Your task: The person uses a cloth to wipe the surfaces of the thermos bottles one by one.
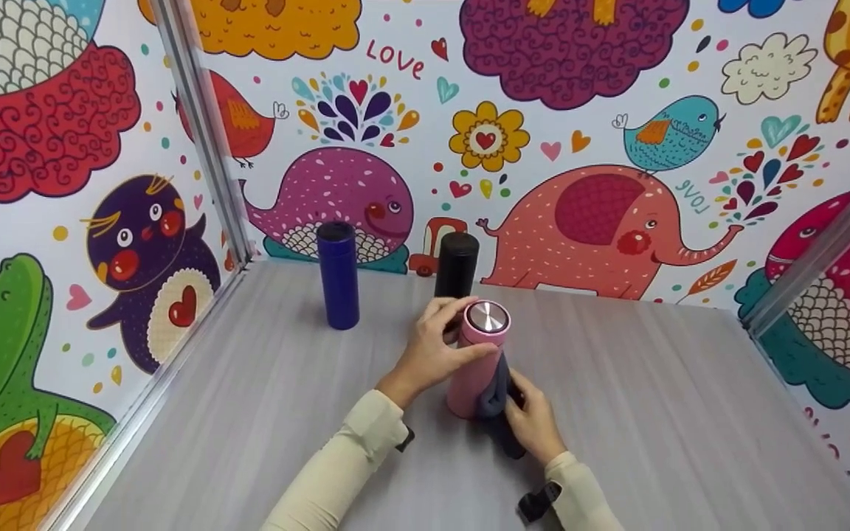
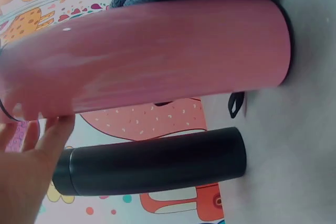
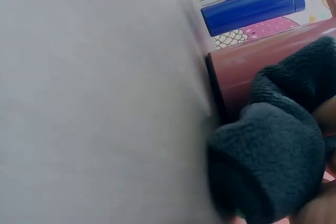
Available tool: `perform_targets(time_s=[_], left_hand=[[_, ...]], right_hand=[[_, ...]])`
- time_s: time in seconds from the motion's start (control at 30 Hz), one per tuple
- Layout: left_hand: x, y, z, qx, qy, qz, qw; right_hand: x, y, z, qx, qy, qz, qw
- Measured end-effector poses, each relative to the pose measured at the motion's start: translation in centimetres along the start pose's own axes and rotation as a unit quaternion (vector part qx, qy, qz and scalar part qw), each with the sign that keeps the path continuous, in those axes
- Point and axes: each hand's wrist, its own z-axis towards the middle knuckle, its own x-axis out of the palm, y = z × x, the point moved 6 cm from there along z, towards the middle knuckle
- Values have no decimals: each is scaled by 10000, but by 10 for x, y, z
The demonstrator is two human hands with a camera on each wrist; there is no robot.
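A pink thermos bottle (image 1: 469, 383) with a shiny metal-topped lid stands upright on the table. My left hand (image 1: 429, 350) grips it around the top, thumb across the near side and fingers behind. Against the bottle's right side, my right hand (image 1: 536, 420) holds a dark grey fuzzy cloth (image 1: 495, 394). In the right wrist view the cloth (image 3: 273, 150) is bunched up and touches the lower part of the pink bottle (image 3: 233, 74). The left wrist view has the pink bottle (image 2: 157, 56) lying across it, its base on the table.
Behind the pink bottle stands a black thermos bottle (image 1: 457, 262), close to the back wall. A blue thermos bottle (image 1: 339, 284) is upright farther left. Cartoon-printed panels with metal corner posts (image 1: 207, 133) enclose the grey wood-grain table (image 1: 654, 413).
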Motion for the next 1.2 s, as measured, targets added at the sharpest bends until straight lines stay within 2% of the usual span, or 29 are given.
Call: perform_targets(time_s=[0.1, 0.23, 0.4, 0.53, 0.7, 0.9, 1.07, 1.2], left_hand=[[-2, 1, 1, -3, 3, 33, 10000], [-3, 4, 0, -92, 181, -51, 9998], [-5, 8, -3, -306, 398, -451, 9977], [-4, 7, -4, -232, 627, -529, 9964], [-2, 1, -1, -17, 717, -196, 9972], [-2, 0, 4, -148, 518, 197, 9984], [-6, 2, 4, -263, 512, 184, 9982], [-10, 3, 3, -288, 560, -54, 9980]], right_hand=[[-6, 5, 7, 54, 1, 169, 9998], [-18, 20, 19, 21, -92, 397, 9992], [-33, 44, 33, -223, -297, 315, 9988], [-41, 60, 43, -594, -474, 212, 9969], [-44, 54, 52, -857, -639, 376, 9936], [-47, 49, 58, -1076, -590, 582, 9907], [-44, 46, 59, -997, -435, 612, 9922], [-42, 52, 55, -879, -346, 522, 9942]])
